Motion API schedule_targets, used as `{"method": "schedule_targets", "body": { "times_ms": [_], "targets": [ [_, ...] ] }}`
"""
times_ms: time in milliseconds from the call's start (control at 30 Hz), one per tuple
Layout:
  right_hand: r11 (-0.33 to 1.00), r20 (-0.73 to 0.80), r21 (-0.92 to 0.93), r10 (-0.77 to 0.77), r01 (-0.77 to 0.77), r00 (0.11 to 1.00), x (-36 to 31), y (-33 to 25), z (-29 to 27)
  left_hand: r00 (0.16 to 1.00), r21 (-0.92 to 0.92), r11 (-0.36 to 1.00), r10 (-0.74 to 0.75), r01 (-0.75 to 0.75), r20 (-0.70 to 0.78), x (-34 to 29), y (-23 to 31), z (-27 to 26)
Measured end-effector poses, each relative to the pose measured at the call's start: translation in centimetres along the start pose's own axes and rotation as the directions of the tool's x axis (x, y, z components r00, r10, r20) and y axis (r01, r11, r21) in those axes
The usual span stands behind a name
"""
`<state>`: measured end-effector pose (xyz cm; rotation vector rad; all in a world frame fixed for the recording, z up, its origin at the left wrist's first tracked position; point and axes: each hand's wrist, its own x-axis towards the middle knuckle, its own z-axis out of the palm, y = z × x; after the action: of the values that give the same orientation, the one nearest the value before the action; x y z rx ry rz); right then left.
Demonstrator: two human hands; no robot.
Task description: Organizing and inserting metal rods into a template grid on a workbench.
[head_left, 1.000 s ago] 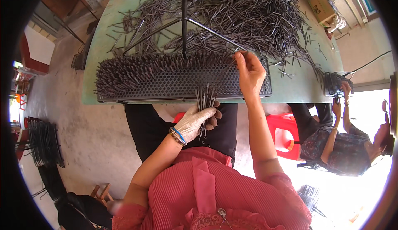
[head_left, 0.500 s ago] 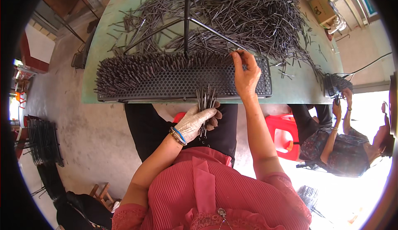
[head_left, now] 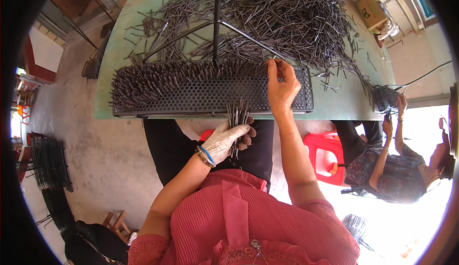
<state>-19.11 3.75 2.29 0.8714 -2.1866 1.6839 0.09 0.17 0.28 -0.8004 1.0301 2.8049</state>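
Right hand (head_left: pixel 283 86): bare, fingers drawn in narrow, thumb and index pinched up near the far edge of the panel (head_left: pixel 205 95). Can't tell if there's a stick between the tips, too small to see.
Right arm (head_left: pixel 297 155): reaching forward, pretty much straight, leaning a bit inward toward the wrist. Hand sits over the right part of the panel, just beside where the bristles (head_left: pixel 153 81) end.
Left hand (head_left: pixel 227 138): gloved, wrapped round a bunch (head_left: pixel 237 112) of dark sticks, thumb lying across them.
Left arm (head_left: pixel 179 188): bent, forearm slanting up and inward from the lower left, hand parked over the lap by the table's near edge. Beaded and blue bands on the wrist.
Panel: long, black, full of holes, lying along the near edge of the table (head_left: pixel 342 105). Bristles packed at the left and along the far side, bare holes at the front and right.
Rod (head_left: pixel 216 7): black, standing behind the panel, two braces spreading from it.
Pile (head_left: pixel 301 16): big loose heap of the same dark sticks, beyond the panel.
Co-worker (head_left: pixel 387 172): off to the right, both hands at a smaller bristly block (head_left: pixel 385 97).
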Motion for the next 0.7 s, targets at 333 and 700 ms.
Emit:
{"method": "schedule_targets", "body": {
  "times_ms": [333,700],
  "targets": [
    [0.996,-0.083,-0.006,0.085,-0.086,0.993,-0.3,1.4,0.1,1.0,-0.027,1.0,-0.003,0.004,0.018,0.3,-0.2,-0.4],
    [0.993,0.238,0.08,0.065,-0.086,0.969,0.7,-0.3,-1.3,1.0,-0.015,1.0,-0.005,0.006,0.026,0.3,-0.2,-0.6]
  ]
}}
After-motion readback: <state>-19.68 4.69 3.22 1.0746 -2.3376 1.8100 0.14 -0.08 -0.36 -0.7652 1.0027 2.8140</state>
